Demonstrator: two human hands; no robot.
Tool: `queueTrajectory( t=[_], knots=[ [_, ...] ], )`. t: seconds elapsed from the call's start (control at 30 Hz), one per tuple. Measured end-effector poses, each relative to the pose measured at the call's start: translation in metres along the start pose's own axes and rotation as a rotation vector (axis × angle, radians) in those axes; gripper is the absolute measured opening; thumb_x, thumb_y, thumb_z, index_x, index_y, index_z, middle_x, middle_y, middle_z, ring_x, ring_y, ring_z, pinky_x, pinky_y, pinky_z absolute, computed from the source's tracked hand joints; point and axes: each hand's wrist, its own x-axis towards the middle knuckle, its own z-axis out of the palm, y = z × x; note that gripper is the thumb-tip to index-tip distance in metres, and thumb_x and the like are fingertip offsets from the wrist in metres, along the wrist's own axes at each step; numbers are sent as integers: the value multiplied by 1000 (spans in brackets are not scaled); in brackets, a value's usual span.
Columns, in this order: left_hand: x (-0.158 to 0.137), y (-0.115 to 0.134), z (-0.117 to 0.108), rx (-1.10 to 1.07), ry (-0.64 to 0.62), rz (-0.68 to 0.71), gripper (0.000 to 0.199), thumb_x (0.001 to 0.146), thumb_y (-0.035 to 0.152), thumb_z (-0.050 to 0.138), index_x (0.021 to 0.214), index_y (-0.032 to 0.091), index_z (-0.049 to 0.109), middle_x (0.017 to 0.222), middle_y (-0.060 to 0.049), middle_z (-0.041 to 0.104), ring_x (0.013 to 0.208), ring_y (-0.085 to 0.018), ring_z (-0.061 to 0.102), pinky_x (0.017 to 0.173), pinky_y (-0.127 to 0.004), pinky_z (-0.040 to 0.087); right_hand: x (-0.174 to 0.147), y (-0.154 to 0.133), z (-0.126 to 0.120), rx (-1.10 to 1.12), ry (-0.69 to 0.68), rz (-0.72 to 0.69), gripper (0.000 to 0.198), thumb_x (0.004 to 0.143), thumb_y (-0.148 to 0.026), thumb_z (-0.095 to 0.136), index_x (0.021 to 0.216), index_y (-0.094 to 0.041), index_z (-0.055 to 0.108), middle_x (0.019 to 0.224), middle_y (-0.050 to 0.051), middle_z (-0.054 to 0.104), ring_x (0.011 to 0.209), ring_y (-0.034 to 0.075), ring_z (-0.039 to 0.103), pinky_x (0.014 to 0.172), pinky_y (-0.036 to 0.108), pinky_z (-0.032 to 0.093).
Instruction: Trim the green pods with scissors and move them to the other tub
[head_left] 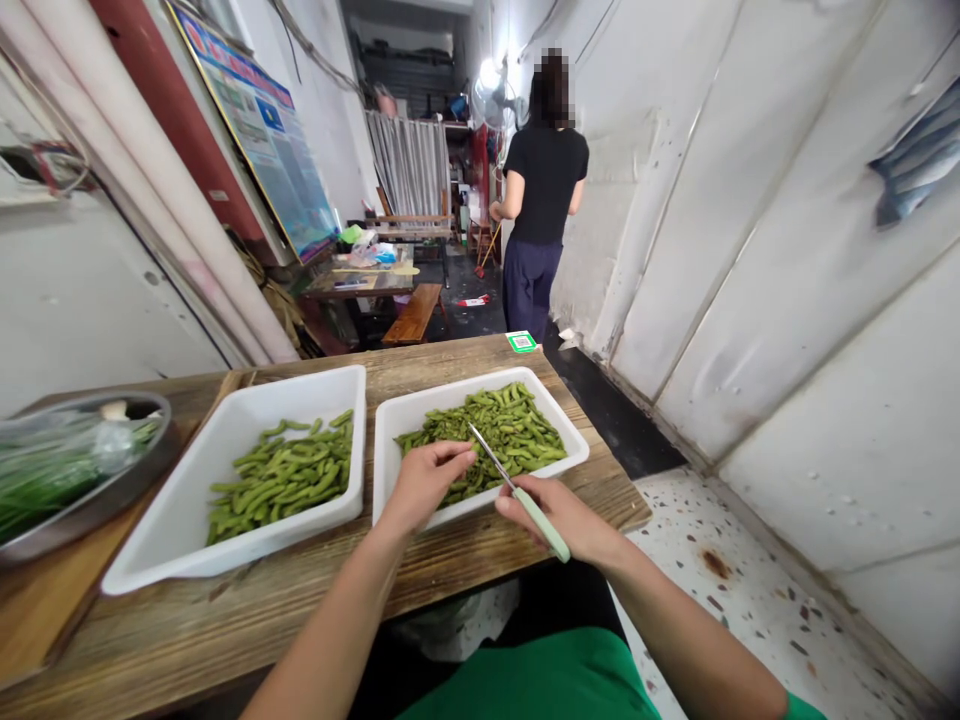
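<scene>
My right hand (559, 515) is wrapped round a pair of scissors (536, 515) with a pale green handle. Their narrow blades point up and to the left, over a white tray (574, 455) full of green soybean pods (525, 425). Above this tray's near left edge is my left hand (429, 480), thumb and fingertips pinched together close to the blades. Whatever lies between those fingertips is too small or too hidden to make out. To the left, a second white tray (169, 520) holds more green pods (289, 480), heaped toward its right side.
Both trays stand on a wooden table (465, 580). At far left, a metal basin (142, 490) with bagged green vegetables (52, 480) sits by a wooden board (97, 590). A QR card (522, 342) lies at the far edge. Beyond, a person (544, 190) faces away, near a bench (415, 313).
</scene>
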Motion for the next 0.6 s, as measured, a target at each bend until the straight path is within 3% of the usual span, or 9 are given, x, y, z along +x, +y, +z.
queueTrajectory(
  t=[0.17, 0.37, 0.6],
  knots=[
    [-5, 10, -2, 129, -38, 70, 30, 69, 39, 65, 87, 15, 72, 88, -6, 71, 79, -20, 61, 72, -27, 44, 0, 0, -4, -129, -24, -34, 35, 82, -50, 52, 83, -16, 60, 70, 0, 57, 66, 13, 51, 61, 22, 37],
    [-6, 13, -4, 133, -70, 38, 30, 69, 40, 64, 82, 13, 70, 77, -5, 69, 64, -16, 55, 60, -25, 41, -2, 0, -9, -245, -4, -51, 34, 81, -49, 53, 86, -16, 61, 68, 0, 57, 62, 13, 49, 60, 21, 37],
    [-6, 16, -6, 78, -140, -10, 32, 67, 41, 66, 80, 12, 69, 65, -1, 62, 56, -11, 48, 56, -23, 38, 2, 7, -7, -284, 51, -66, 35, 78, -49, 56, 72, -16, 62, 60, -1, 53, 57, 12, 45, 56, 21, 33]
  ],
)
